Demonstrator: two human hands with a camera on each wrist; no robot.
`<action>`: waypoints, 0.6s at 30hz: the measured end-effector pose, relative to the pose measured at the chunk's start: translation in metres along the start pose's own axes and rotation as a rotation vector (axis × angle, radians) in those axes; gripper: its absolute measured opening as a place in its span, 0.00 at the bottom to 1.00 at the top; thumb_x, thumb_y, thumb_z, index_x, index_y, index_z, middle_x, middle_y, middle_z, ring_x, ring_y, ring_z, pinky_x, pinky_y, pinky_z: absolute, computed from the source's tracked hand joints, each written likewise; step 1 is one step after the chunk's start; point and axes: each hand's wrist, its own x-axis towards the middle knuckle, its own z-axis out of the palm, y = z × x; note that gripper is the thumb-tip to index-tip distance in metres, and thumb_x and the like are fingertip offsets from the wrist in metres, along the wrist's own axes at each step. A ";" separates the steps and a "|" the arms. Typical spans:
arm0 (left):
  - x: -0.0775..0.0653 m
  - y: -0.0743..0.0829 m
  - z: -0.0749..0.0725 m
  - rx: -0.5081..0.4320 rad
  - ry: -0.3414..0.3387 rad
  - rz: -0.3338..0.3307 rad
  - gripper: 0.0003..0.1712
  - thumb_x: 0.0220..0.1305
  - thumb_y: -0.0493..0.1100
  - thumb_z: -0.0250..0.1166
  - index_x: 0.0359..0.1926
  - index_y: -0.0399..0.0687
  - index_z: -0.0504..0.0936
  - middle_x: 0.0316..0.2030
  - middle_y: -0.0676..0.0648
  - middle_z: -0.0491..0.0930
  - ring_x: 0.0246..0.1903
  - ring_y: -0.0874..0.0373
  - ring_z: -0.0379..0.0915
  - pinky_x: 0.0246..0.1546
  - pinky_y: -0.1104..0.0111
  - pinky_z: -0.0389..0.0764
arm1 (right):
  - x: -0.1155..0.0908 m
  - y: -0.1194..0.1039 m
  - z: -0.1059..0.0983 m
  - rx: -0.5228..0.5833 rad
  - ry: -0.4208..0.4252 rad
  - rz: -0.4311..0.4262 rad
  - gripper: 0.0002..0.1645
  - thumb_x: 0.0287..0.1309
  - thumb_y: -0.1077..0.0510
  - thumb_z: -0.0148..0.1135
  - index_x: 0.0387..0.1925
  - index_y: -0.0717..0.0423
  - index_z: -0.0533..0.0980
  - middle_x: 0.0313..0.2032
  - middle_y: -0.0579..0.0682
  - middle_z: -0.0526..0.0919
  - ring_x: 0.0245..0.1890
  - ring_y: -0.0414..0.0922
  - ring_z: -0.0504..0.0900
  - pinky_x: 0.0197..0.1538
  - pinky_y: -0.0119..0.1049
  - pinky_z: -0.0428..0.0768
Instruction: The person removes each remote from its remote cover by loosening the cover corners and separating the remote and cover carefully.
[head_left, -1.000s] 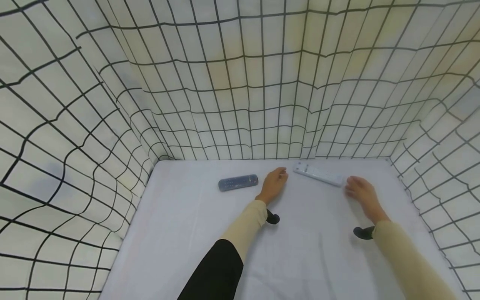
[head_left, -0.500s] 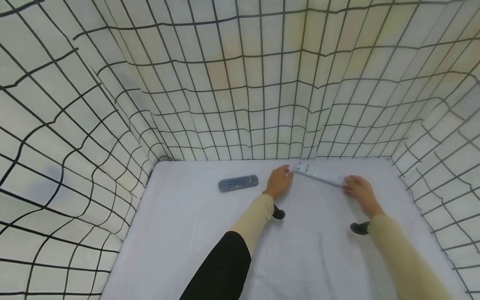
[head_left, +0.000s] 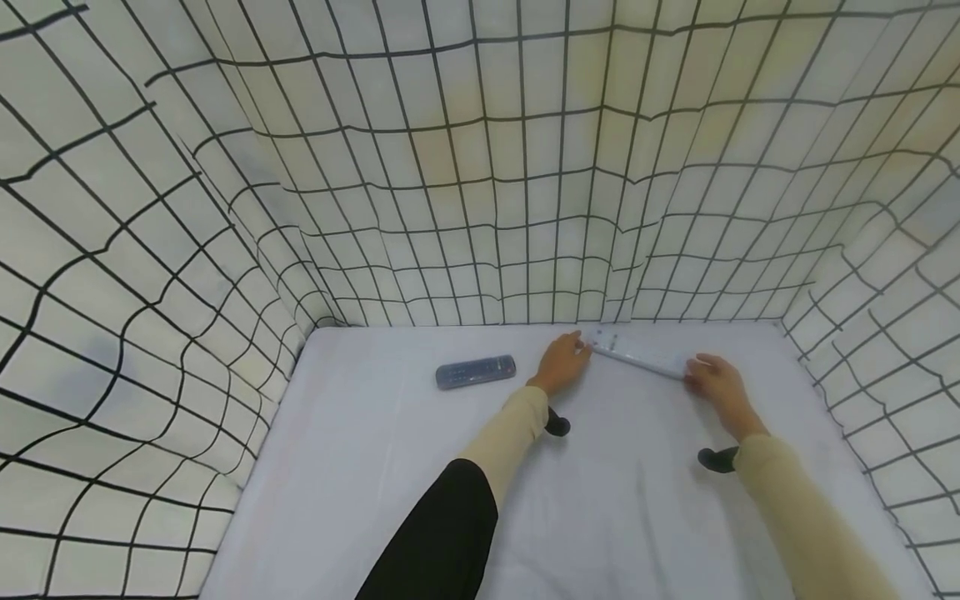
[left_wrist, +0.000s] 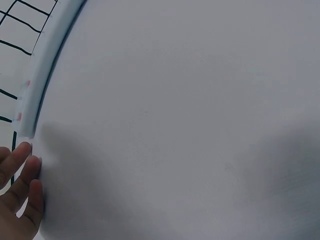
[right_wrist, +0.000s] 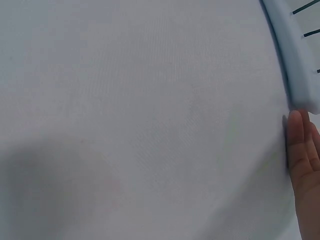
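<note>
A long white remote control point(head_left: 637, 355) with small spots near its left end lies slantwise at the back of the white table, between the two hands. My left hand point(head_left: 561, 364) is at its left end, fingers loosely bent. In the left wrist view the fingertips point(left_wrist: 35, 161) are just below the end of the white remote point(left_wrist: 42, 70); contact is hard to make out. At the other end is my right hand point(head_left: 722, 392). Its fairly straight fingers point(right_wrist: 296, 127) touch the end of the white remote point(right_wrist: 295, 65) in the right wrist view.
A dark grey remote control point(head_left: 476, 372) lies on the table left of the left hand. White walls with a black grid point(head_left: 480, 167) enclose the table point(head_left: 360, 467) at the back and both sides.
My left hand has moved right, up to the white remote's left end. The right hand has shifted slightly left, onto its right end. The dark remote stays in place.
</note>
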 end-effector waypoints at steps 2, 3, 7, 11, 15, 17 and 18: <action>0.006 -0.007 0.003 0.000 -0.012 0.029 0.32 0.76 0.56 0.48 0.72 0.43 0.65 0.60 0.45 0.78 0.64 0.51 0.70 0.69 0.62 0.64 | -0.001 0.001 -0.001 0.018 0.005 -0.013 0.46 0.74 0.37 0.46 0.76 0.64 0.50 0.63 0.69 0.70 0.55 0.47 0.80 0.59 0.34 0.78; 0.009 -0.011 0.004 -0.004 -0.016 0.039 0.32 0.76 0.56 0.48 0.72 0.43 0.65 0.60 0.45 0.78 0.64 0.51 0.70 0.68 0.63 0.65 | -0.001 0.002 -0.001 0.023 0.007 -0.019 0.44 0.74 0.38 0.46 0.76 0.64 0.51 0.63 0.68 0.71 0.51 0.41 0.81 0.55 0.29 0.79; 0.010 -0.011 0.000 -0.054 -0.067 0.033 0.31 0.77 0.55 0.47 0.72 0.43 0.66 0.63 0.45 0.76 0.66 0.52 0.68 0.69 0.62 0.64 | -0.003 0.006 0.000 0.050 0.009 -0.052 0.41 0.75 0.41 0.48 0.75 0.64 0.54 0.62 0.68 0.71 0.43 0.28 0.78 0.47 0.20 0.78; 0.005 -0.004 -0.010 -0.122 -0.112 0.009 0.31 0.77 0.55 0.48 0.71 0.43 0.67 0.66 0.43 0.73 0.68 0.49 0.65 0.70 0.60 0.63 | -0.003 0.010 0.001 -0.004 0.017 -0.061 0.41 0.74 0.39 0.47 0.75 0.61 0.56 0.61 0.66 0.72 0.43 0.28 0.76 0.46 0.18 0.76; 0.002 0.000 -0.012 -0.127 -0.119 0.028 0.29 0.78 0.54 0.48 0.69 0.42 0.70 0.65 0.42 0.73 0.66 0.49 0.67 0.68 0.60 0.65 | -0.002 0.012 0.003 -0.017 0.039 -0.076 0.37 0.75 0.42 0.47 0.74 0.60 0.58 0.60 0.65 0.74 0.43 0.29 0.76 0.46 0.18 0.75; 0.001 0.001 -0.011 -0.123 -0.117 0.037 0.28 0.78 0.53 0.47 0.68 0.42 0.71 0.65 0.42 0.73 0.66 0.50 0.67 0.68 0.61 0.66 | -0.003 0.013 0.004 0.001 0.051 -0.080 0.35 0.76 0.44 0.47 0.73 0.61 0.59 0.59 0.66 0.74 0.44 0.30 0.76 0.46 0.19 0.76; 0.001 0.001 -0.011 -0.130 -0.116 0.033 0.27 0.78 0.53 0.48 0.68 0.43 0.72 0.65 0.42 0.73 0.66 0.50 0.67 0.68 0.61 0.66 | -0.004 0.013 0.005 0.005 0.058 -0.076 0.35 0.76 0.44 0.48 0.73 0.60 0.60 0.59 0.65 0.74 0.44 0.30 0.77 0.46 0.20 0.76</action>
